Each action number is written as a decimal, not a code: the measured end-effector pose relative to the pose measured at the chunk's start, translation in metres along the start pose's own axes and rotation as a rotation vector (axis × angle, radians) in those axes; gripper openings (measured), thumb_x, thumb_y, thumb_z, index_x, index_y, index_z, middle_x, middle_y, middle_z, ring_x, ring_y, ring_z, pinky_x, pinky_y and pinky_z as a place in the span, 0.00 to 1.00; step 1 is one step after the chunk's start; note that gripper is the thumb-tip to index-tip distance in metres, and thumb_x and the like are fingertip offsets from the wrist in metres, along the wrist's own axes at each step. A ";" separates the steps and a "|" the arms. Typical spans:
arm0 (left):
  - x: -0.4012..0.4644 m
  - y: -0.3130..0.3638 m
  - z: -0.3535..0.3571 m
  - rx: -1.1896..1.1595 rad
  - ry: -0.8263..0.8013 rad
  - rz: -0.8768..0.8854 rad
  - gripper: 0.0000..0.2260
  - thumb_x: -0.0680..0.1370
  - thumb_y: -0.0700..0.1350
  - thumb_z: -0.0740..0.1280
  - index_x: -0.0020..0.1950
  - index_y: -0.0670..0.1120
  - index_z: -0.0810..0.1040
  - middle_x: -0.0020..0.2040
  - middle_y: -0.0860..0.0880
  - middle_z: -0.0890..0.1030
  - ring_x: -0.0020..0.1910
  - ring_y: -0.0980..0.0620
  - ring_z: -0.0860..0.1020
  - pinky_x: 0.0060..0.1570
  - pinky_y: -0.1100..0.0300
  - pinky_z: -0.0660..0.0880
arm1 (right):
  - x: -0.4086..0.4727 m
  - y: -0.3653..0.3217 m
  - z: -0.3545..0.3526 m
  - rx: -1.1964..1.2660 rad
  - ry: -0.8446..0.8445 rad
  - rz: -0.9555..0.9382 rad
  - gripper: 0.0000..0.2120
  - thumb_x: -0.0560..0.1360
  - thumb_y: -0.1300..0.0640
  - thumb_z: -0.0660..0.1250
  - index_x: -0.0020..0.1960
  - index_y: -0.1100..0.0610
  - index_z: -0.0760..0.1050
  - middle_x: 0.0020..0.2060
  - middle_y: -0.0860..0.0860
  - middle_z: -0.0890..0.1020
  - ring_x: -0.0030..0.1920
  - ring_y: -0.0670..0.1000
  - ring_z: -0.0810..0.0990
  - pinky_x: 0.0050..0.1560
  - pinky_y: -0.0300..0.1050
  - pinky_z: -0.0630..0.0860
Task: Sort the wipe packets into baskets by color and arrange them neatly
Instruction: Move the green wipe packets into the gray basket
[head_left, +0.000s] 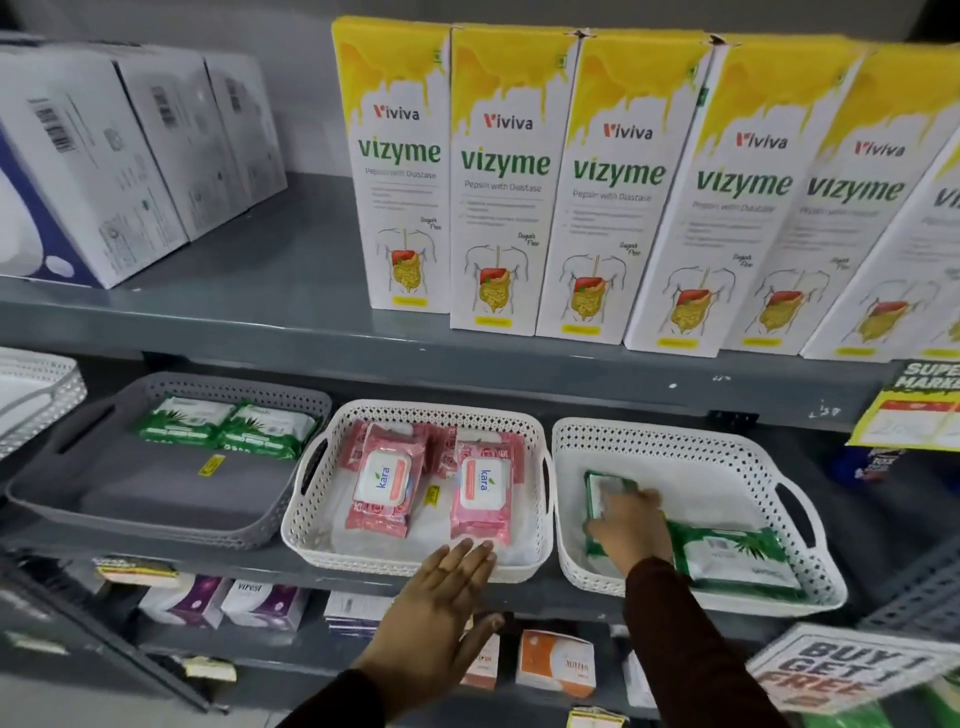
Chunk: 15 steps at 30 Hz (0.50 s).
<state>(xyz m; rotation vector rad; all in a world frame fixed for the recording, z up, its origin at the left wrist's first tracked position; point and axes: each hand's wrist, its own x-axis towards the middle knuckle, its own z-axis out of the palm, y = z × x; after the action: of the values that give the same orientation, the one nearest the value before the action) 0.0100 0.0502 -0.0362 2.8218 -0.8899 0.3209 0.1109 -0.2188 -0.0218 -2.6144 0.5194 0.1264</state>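
Three baskets stand on the middle shelf. The grey basket (47, 493) at left holds two green wipe packets (223, 427) at its back. The white middle basket (415, 564) holds several pink packets (382, 486). The white right basket (810, 587) holds two green packets: one (737, 553) lies flat at the front right, and my right hand (631, 525) rests on the other (602, 491), fingers curled over it. My left hand (441, 608) is flat with fingers apart, touching the front rim of the middle basket and holding nothing.
Tall yellow and white Vizyme boxes (498, 182) line the shelf above, with white cartons (104, 156) to their left. Small boxes (249, 603) sit on the shelf below. Promo signs (841, 670) hang at right. Another white basket (36, 395) is at far left.
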 end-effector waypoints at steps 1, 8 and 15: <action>-0.004 -0.004 -0.001 -0.009 -0.007 -0.020 0.27 0.83 0.61 0.50 0.76 0.46 0.64 0.75 0.50 0.64 0.75 0.51 0.60 0.71 0.55 0.50 | -0.004 0.002 -0.001 0.049 -0.007 0.042 0.30 0.65 0.52 0.78 0.61 0.57 0.68 0.59 0.61 0.73 0.43 0.58 0.79 0.48 0.49 0.79; -0.044 -0.060 -0.016 0.006 -0.002 -0.062 0.26 0.83 0.58 0.51 0.74 0.44 0.67 0.74 0.49 0.67 0.74 0.51 0.62 0.72 0.55 0.52 | -0.028 -0.004 -0.020 0.269 0.242 0.000 0.31 0.65 0.50 0.77 0.59 0.50 0.61 0.52 0.60 0.82 0.44 0.61 0.81 0.43 0.52 0.78; -0.096 -0.138 -0.040 0.054 -0.008 -0.160 0.26 0.83 0.58 0.52 0.75 0.43 0.65 0.75 0.47 0.64 0.75 0.49 0.59 0.73 0.54 0.51 | -0.090 -0.110 -0.014 0.575 0.336 -0.247 0.21 0.68 0.53 0.78 0.57 0.49 0.72 0.51 0.56 0.81 0.44 0.55 0.79 0.44 0.47 0.77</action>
<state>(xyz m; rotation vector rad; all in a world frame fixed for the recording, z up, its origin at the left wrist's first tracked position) 0.0073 0.2232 -0.0348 2.9224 -0.6613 0.3155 0.0700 -0.1046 0.0541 -2.1082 0.2794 -0.4795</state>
